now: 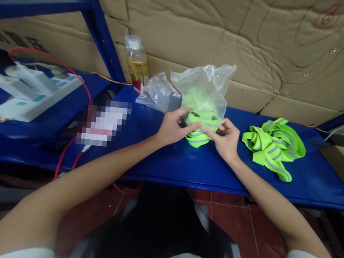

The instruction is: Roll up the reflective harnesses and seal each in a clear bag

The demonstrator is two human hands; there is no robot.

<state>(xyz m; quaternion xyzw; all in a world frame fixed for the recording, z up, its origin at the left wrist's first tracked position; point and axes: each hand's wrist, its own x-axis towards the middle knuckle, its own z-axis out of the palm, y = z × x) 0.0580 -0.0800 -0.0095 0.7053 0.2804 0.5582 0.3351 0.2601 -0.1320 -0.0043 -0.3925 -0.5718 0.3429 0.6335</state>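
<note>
A clear plastic bag [204, 87] stands on the blue shelf [169, 161], partly over a rolled bundle of neon green reflective strap [201, 125]. My left hand [172, 127] pinches the bag's lower edge and the strap on the left side. On the right side my right hand [226, 140] does the same, fingers closed on the bag's mouth and the bundle. The lower part of the bundle sticks out below the bag. A second loose heap of the same green strap [275, 146] lies to the right of my right hand.
A crumpled clear bag [159, 92] and a bottle of yellow liquid [136, 62] stand behind, against a cardboard wall. White boxes [29, 91] and red cables [66, 155] lie at left. A cardboard box [343, 161] sits at far right. A blue upright post [98, 24] rises at back.
</note>
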